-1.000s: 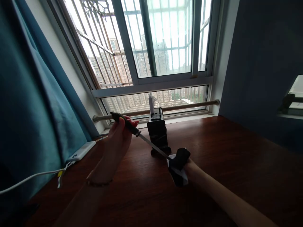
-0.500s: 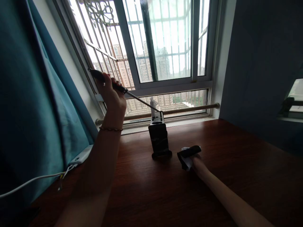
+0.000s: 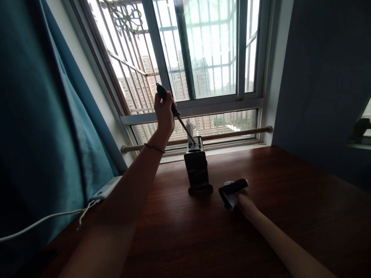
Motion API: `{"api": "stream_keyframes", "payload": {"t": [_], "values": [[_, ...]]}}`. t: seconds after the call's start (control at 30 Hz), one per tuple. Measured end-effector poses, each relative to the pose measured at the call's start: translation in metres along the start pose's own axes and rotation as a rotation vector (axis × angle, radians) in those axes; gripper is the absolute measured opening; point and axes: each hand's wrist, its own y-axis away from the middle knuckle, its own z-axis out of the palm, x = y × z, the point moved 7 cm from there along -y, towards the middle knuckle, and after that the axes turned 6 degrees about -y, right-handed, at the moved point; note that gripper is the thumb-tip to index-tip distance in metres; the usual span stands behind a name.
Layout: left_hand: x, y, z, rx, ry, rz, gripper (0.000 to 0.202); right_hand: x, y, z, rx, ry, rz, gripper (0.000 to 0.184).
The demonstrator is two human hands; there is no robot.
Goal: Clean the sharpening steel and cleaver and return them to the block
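My left hand (image 3: 165, 110) is closed around the black handle of a screwdriver (image 3: 185, 127), raised in front of the window. Its metal shaft slants down to the right, and its tip meets the top of a black desk organizer (image 3: 197, 168); how deep it goes in I cannot tell. A white tissue (image 3: 190, 127) sticks up from the organizer's top, beside the shaft. On the table to the right, my right hand (image 3: 242, 199) is closed on a black and white cloth (image 3: 228, 193), which hides most of the fingers.
The organizer stands on a brown wooden table (image 3: 179, 231) near the window sill. A metal rail (image 3: 237, 133) crosses the barred window behind it. At left are a teal curtain (image 3: 72, 146), a white power strip (image 3: 106, 188) and a white cable (image 3: 40, 222).
My left hand has moved right, tilting the screwdriver steeper. Its tip has shifted from the organizer's back edge onto its top. My right hand keeps its grip on the cloth.
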Motion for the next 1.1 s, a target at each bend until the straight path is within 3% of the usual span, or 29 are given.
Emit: {"api": "stream_keyframes", "payload": {"t": [0.1,0.37,0.6,0.7,0.77,0.9,1.1], "values": [[-0.003,0.003,0.006,-0.025,-0.022,-0.023,0.033,0.002,0.001,0.000,0.016,-0.018,0.066,0.036],[-0.019,-0.004,0.027,-0.117,-0.087,-0.042,0.026,0.003,0.001,-0.002,0.001,0.049,0.067,0.040],[-0.035,-0.030,0.058,-0.225,-0.568,-0.052,0.022,0.010,-0.005,-0.007,0.004,0.096,0.045,0.030],[-0.044,-0.033,0.068,-0.323,-0.636,-0.129,0.024,0.010,-0.006,-0.011,0.027,0.133,0.030,0.030],[-0.051,-0.033,0.065,-0.332,-0.672,-0.192,0.024,0.011,-0.007,-0.012,0.023,0.150,0.019,0.030],[-0.055,-0.027,0.044,-0.168,-0.844,-0.170,0.018,0.015,-0.010,-0.015,-0.003,0.148,-0.002,0.032],[-0.069,-0.009,0.052,-0.373,-0.871,-0.145,0.011,0.017,-0.011,-0.014,-0.023,0.158,-0.005,0.037]]}}
